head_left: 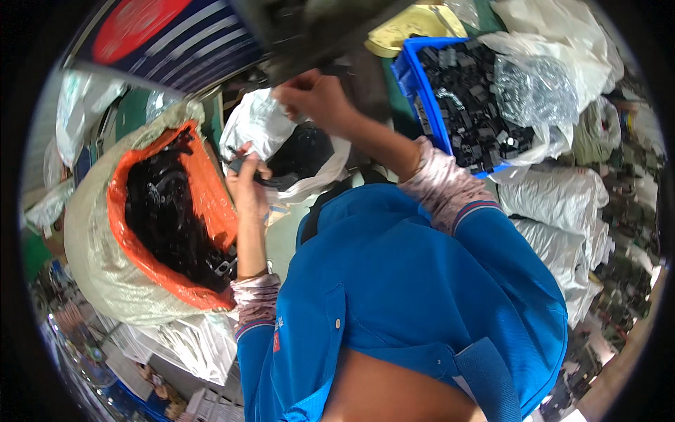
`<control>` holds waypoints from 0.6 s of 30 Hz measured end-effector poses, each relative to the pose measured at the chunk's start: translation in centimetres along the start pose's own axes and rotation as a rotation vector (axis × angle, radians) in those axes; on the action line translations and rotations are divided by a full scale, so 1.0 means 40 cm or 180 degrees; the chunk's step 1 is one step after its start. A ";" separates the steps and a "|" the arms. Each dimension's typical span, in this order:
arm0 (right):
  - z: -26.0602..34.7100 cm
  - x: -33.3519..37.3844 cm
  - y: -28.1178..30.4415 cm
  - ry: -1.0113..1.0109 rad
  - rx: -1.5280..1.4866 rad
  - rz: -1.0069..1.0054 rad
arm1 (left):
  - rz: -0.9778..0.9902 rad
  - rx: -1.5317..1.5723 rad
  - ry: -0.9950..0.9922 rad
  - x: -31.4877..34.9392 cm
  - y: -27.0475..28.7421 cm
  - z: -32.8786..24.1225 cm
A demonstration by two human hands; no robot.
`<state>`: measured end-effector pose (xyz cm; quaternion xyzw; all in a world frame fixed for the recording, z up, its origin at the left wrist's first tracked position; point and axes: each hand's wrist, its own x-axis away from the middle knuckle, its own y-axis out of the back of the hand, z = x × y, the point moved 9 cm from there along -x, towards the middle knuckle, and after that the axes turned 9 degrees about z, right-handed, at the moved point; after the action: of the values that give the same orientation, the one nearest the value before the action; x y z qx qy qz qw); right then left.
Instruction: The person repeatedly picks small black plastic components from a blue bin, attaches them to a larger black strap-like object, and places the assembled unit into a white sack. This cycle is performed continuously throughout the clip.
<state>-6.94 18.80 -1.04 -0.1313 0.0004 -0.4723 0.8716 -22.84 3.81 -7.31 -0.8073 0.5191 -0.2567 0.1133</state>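
My left hand [247, 184] is closed on a small black plastic part [238, 164], held just above a white plastic bag [261, 126] that has black parts inside. My right hand [315, 97] is raised higher, fingers pinched on the upper edge of that white bag, near a dark object overhead. My blue shirt fills the lower middle of the view, with patterned sleeve covers on both forearms.
A large sack with an orange liner [204, 190] full of black parts sits at my left. A blue crate [422, 91] of black parts with clear plastic wrap [534, 91] stands at the upper right. White filled bags [562, 204] pile at the right.
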 end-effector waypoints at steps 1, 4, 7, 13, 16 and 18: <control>0.057 0.008 0.003 0.1205 0.1096 -0.0176 | 0.0051 0.0101 0.0194 0.006 -0.056 0.039; 0.077 0.080 -0.023 0.2624 0.2650 -0.0058 | 0.0428 0.0164 0.0457 -0.002 -0.199 0.110; 0.051 0.115 0.063 0.1719 0.2962 -0.0051 | 0.0707 0.0027 0.0387 -0.024 -0.276 0.137; 0.210 0.328 0.605 0.0506 0.4327 -0.2370 | 0.0916 -0.0063 0.0458 -0.037 -0.381 0.161; 0.139 0.322 0.776 -0.0555 0.4764 -0.2034 | 0.1255 -0.0110 0.0462 -0.045 -0.505 0.212; 0.120 0.331 0.808 -0.0380 0.4664 -0.1875 | 0.1395 -0.0211 0.0629 -0.039 -0.588 0.231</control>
<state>27.61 25.78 -2.18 0.4562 -0.3922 -0.5557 0.5738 -0.09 14.67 -5.01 -0.6496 0.6986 -0.2865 0.0885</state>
